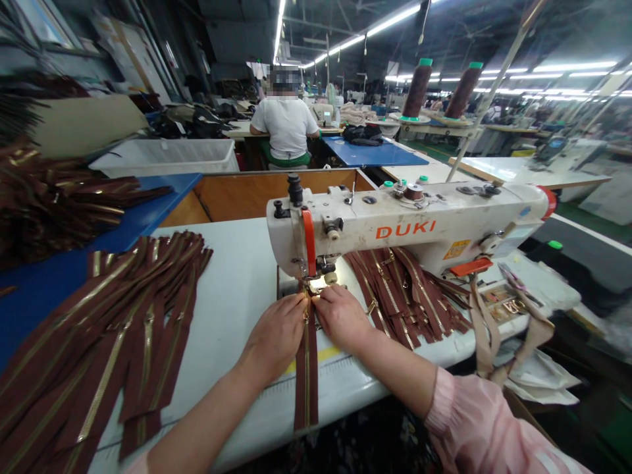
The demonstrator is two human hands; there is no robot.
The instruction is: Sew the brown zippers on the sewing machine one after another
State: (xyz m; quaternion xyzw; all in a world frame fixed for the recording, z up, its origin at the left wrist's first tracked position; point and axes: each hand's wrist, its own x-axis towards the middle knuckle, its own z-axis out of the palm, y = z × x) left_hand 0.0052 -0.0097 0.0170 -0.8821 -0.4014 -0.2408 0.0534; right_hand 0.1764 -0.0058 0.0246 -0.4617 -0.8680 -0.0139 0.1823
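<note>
A brown zipper (307, 375) with gold teeth lies lengthwise on the white table (237, 289), its far end under the needle of a white DUKI sewing machine (405, 227). My left hand (276, 336) presses on the zipper's left side and my right hand (340, 316) on its right side, fingers curled down on the tape just before the presser foot. The near end of the zipper hangs over the table's front edge.
A big pile of brown zippers (108, 336) lies at my left, more on the blue surface (44, 204) behind. Sewn zippers (405, 289) lie heaped under the machine arm. Beige straps (486, 329) hang at the right. Another person in a white shirt (286, 125) sits ahead.
</note>
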